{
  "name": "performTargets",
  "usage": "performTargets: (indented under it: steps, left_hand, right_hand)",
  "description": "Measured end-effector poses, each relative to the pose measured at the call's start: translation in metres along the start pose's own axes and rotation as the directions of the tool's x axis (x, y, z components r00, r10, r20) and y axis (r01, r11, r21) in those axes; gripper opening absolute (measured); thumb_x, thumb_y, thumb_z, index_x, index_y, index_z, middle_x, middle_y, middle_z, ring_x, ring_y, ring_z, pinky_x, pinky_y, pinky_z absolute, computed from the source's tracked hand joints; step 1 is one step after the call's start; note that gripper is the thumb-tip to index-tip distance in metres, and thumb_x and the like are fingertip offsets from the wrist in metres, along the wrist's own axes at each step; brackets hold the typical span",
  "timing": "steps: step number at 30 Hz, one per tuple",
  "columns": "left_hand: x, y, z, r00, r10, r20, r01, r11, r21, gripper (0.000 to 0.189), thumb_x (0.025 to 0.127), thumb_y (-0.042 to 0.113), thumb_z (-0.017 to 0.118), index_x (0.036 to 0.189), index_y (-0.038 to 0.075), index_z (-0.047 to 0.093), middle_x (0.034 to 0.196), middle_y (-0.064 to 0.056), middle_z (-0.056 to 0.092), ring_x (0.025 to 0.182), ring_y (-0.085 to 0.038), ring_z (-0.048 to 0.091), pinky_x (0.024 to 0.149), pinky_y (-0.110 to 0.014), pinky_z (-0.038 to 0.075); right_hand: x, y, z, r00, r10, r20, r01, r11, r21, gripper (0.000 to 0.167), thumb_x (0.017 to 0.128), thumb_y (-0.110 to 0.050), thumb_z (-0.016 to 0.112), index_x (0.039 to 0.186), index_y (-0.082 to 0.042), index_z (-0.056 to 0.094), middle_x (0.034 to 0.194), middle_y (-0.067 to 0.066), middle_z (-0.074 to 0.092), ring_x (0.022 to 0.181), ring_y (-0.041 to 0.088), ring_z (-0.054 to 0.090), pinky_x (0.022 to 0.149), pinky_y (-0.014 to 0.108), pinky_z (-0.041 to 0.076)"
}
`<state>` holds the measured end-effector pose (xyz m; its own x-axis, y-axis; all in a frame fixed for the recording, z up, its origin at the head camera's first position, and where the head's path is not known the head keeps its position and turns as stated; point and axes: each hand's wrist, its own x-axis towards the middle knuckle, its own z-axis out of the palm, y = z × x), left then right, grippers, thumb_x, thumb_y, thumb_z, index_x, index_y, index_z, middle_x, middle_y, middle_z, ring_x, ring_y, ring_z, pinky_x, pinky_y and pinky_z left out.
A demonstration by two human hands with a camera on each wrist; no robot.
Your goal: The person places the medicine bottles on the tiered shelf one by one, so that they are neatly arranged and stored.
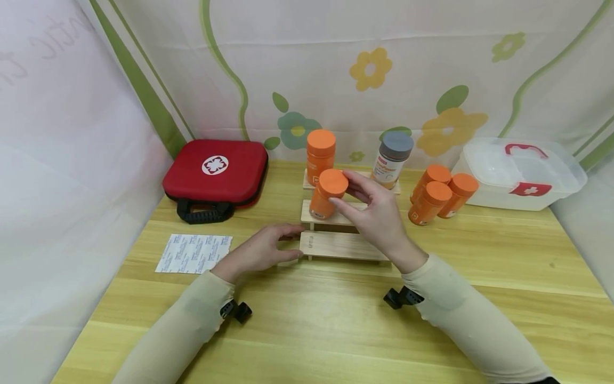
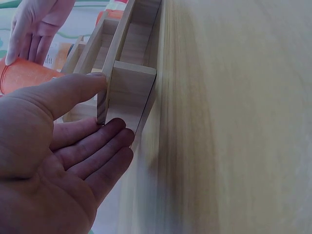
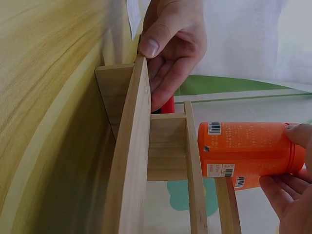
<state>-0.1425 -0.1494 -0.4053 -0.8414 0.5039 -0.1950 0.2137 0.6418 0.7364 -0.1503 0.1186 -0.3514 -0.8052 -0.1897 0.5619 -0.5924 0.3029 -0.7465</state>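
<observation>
Held orange bottle (image 1: 322, 202) — upright, cap (image 1: 334, 182) up.

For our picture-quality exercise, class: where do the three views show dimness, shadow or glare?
Head view: bright overall, soft sheen on the table, print on the held orange bottle too small to read; left wrist view: dim and bluish, the left hand darkened; right wrist view: shadow beneath the wooden shelf, pale glare at upper right.
</observation>
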Motion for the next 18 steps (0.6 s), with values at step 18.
performTargets:
  steps: [18]
  left_hand:
    - [0.000,0.002,0.000,1.000,-0.018,0.003,0.018,1.000,0.002,0.061,0.100,0.027,0.080,0.155,0.012,0.059,0.154,-0.006,0.064,0.145,-0.028,0.058,0.124,-0.052,0.045]
  right_hand:
    - [0.006,-0.001,0.014,1.000,0.001,0.026,-0.001,1.000,-0.008,0.061,0.091,-0.002,0.086,0.145,0.008,0.061,0.140,0.026,0.068,0.128,0.037,0.072,0.105,0.029,0.059]
